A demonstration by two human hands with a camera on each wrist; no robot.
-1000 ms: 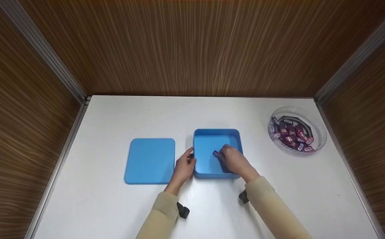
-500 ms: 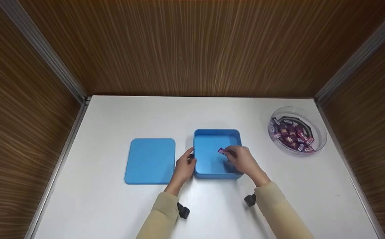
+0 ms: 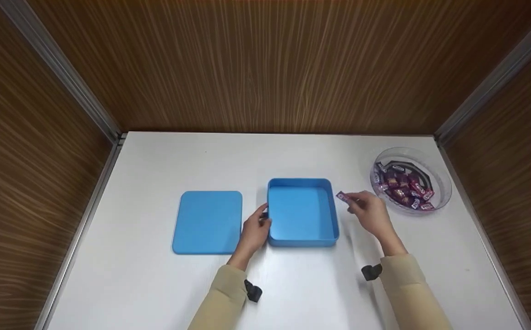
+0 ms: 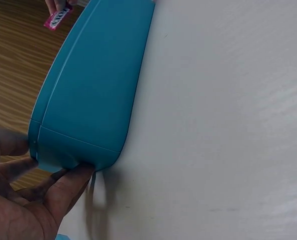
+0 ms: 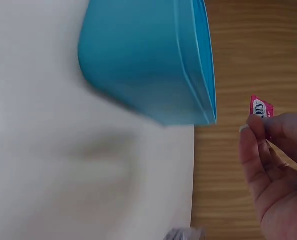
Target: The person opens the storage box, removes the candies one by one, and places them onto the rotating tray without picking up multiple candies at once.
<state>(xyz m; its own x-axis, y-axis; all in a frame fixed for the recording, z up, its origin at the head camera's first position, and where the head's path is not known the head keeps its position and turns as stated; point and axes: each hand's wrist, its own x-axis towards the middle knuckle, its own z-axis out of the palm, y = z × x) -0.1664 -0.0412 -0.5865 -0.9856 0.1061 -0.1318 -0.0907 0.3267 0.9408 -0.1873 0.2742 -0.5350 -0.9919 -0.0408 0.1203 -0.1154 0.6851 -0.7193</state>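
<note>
A square blue box (image 3: 303,211) without its lid stands on the white table. My left hand (image 3: 254,232) grips the box at its left side; in the left wrist view the fingers spread from rim to lower edge at a corner. Off the box's right wall, my right hand (image 3: 371,213) pinches a small wrapped candy (image 3: 342,196) between thumb and fingertips. The candy's pink wrapper (image 5: 260,107) with pale lettering sticks out past the fingers in the right wrist view, above rim height beside the box.
A flat blue lid (image 3: 208,222) lies left of the box. At the back right stands a clear round bowl (image 3: 444,176) with several wrapped candies (image 3: 402,183). Wood-grain panels (image 3: 265,68) enclose the table at the back and sides.
My right hand has lifted out of the box and moved right past its right wall, with the candy still pinched. The left hand and the box have stayed in place.
</note>
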